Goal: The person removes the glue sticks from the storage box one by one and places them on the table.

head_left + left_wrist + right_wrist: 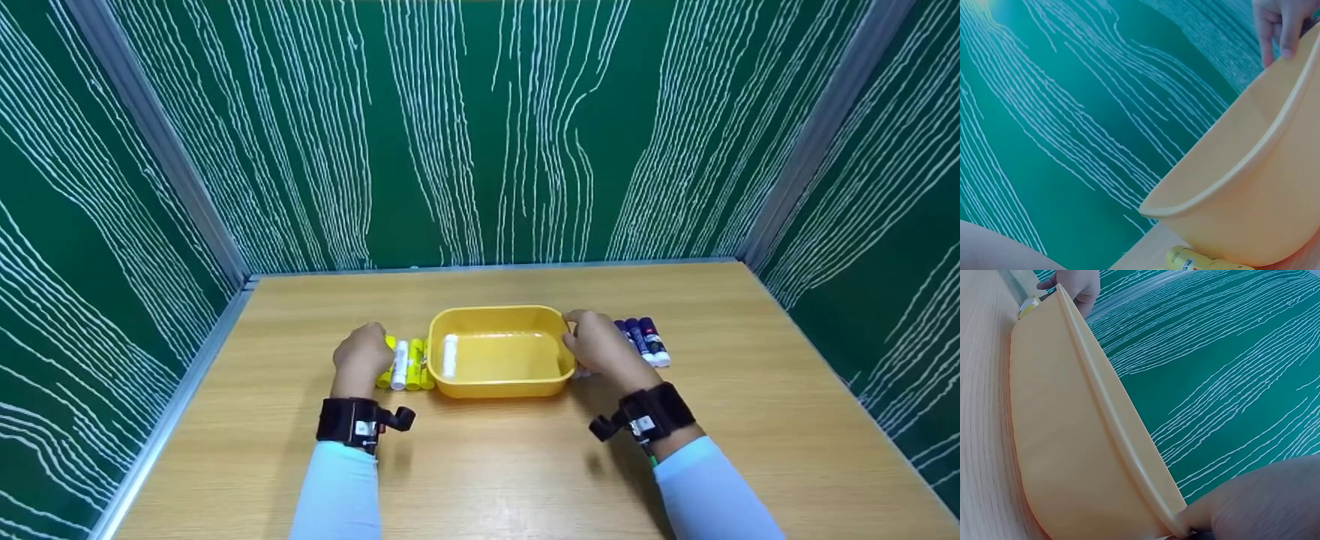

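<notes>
A yellow plastic container (495, 388) stands on the table with one white glue stick (449, 356) lying inside at its left end. My right hand (604, 349) grips the container's right rim, its thumb and a finger at the edge. Left of the container, several yellow glue sticks (413, 365) and a white-bodied one (400, 365) lie side by side. My left hand (363, 354) is curled down at the outer end of that row; its fingertips are hidden in the head view, and I cannot tell whether they hold a stick.
Several dark purple glue sticks (643, 339) with white ends lie in a row right of the container, partly behind the right hand. The wooden table (495, 465) is bordered by green walls (480, 150) with white wavy lines at the back and both sides.
</notes>
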Available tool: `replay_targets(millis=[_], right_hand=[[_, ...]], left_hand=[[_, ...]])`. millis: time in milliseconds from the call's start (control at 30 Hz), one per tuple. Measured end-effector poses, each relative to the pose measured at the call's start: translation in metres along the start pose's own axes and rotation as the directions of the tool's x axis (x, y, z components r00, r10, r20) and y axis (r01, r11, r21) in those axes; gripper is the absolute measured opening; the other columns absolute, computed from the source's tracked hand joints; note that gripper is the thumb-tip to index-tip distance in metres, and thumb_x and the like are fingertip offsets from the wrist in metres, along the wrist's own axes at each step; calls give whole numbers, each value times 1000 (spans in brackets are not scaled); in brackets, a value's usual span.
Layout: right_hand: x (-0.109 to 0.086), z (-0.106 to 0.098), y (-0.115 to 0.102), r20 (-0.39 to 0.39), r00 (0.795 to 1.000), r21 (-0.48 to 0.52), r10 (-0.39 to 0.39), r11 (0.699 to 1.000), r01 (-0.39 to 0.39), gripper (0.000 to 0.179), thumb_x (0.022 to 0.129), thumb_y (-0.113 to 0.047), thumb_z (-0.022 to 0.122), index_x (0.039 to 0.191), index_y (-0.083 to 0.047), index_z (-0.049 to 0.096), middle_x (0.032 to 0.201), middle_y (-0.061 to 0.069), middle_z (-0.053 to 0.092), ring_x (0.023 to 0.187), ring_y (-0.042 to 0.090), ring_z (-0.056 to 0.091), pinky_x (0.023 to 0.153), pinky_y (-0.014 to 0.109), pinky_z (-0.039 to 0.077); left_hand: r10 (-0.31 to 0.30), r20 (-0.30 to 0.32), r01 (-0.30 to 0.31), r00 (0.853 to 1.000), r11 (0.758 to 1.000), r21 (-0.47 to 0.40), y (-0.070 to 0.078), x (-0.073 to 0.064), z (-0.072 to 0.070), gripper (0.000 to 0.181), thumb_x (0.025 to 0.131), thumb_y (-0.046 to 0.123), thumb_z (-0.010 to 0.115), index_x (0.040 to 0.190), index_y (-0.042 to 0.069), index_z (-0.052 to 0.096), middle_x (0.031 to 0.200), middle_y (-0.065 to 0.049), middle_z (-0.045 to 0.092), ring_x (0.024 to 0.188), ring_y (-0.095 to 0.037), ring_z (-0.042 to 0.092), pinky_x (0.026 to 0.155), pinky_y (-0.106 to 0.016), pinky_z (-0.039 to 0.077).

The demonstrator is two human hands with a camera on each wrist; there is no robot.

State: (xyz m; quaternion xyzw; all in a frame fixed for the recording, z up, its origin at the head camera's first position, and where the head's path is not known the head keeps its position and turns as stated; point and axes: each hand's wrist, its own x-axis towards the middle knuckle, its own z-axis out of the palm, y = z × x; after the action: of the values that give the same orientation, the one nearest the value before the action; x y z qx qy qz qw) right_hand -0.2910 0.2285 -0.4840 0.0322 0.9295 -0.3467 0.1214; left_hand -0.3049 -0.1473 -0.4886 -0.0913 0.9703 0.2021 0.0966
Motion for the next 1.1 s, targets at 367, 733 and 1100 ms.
replay_targets(millis=[367,733,1100], right_hand=[[-3,3,-2,-7,1000,2,2,1000,-2,47,97,-20,52,142,-13,40,84,14,59,58,26,61,55,37,55],[-4,3,-2,5,1000,31,22,999,-22,48,98,-21,52,144,-15,39,88,15,58,61,29,61,57,39,55],[-2,1,-2,-2,1000,21,20,1000,-20,48,98,-19,51,144,-16,38,90,17,59,58,27,60,51,35,54]], left_hand=[[1,-132,-9,991,998,-59,13,-10,-12,39,91,21,56,127,7,55,115,-14,57,98,-30,53,80,-46,47],[218,-262,-218,940,975,29,84,-44,4,27,88,11,55,113,5,62,107,-12,50,96,-25,45,79,-35,50],[336,-45,-320,941,924,209,137,-47,35,13,85,3,59,93,11,66,91,-3,63,74,-18,55,67,-34,49]])
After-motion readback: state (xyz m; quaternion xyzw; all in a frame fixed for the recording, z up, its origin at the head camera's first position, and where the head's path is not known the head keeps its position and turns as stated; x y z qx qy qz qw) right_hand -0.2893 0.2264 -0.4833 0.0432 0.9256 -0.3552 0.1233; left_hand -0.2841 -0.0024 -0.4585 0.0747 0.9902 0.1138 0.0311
